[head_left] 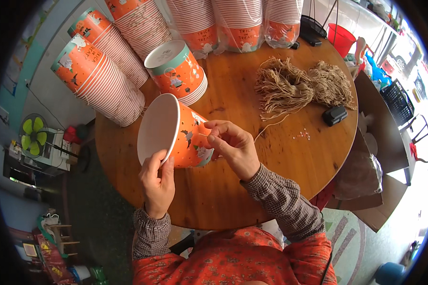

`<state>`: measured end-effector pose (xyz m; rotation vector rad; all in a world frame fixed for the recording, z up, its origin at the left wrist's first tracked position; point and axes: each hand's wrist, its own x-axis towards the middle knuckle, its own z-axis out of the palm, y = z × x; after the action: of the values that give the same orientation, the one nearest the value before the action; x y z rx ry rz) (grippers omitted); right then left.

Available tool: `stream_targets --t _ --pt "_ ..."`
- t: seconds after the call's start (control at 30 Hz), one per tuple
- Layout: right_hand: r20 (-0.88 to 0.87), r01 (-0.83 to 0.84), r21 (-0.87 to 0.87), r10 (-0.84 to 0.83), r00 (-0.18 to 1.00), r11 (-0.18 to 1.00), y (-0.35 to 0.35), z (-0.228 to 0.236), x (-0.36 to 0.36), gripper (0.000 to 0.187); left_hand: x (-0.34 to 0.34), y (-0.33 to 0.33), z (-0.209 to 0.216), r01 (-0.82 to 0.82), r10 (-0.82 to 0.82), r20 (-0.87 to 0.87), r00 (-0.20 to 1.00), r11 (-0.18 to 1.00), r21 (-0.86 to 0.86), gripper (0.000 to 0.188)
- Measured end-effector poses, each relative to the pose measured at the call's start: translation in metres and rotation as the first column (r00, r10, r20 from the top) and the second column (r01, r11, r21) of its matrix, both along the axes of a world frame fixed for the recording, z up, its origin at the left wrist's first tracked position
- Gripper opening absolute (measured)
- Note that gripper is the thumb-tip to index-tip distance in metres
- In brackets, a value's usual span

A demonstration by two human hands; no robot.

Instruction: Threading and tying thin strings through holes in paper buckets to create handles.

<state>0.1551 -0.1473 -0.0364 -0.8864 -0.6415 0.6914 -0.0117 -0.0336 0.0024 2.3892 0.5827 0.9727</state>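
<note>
Over a round wooden table (280, 156), both hands (158, 183) grip an orange paper cup (176, 133).

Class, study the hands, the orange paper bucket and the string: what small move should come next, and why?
Probably the right hand should draw the string on through the bucket's wall. The left hand steadies the tilted orange paper bucket by its rim, the right fingertips pinch the string at its side, and slack trails across the table.

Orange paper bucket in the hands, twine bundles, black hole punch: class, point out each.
orange paper bucket (191, 142), head view, printed side wall
twine bundles (284, 88), head view, middle of left bundle
black hole punch (335, 115), head view, top face
</note>
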Motion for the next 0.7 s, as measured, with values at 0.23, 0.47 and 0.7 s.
stream_targets --t 0.23,0.47,0.7 --pt "0.024 0.049 0.045 -0.05 0.998 0.998 0.006 0.008 -0.015 0.01 -0.004 -0.009 0.002 0.058 -0.056 -0.017 0.998 0.994 0.096 0.01" --pt "0.003 0.004 0.039 -0.004 1.0 0.999 0.002 0.001 -0.009 0.008 -0.001 -0.012 0.005 0.097 -0.092 -0.036 0.995 0.977 0.192 0.01" --pt "0.005 -0.01 0.004 0.01 1.0 1.0 0.0 0.0 -0.006 0.005 -0.001 -0.009 0.005 0.164 -0.16 -0.037 0.987 0.948 0.274 0.011"
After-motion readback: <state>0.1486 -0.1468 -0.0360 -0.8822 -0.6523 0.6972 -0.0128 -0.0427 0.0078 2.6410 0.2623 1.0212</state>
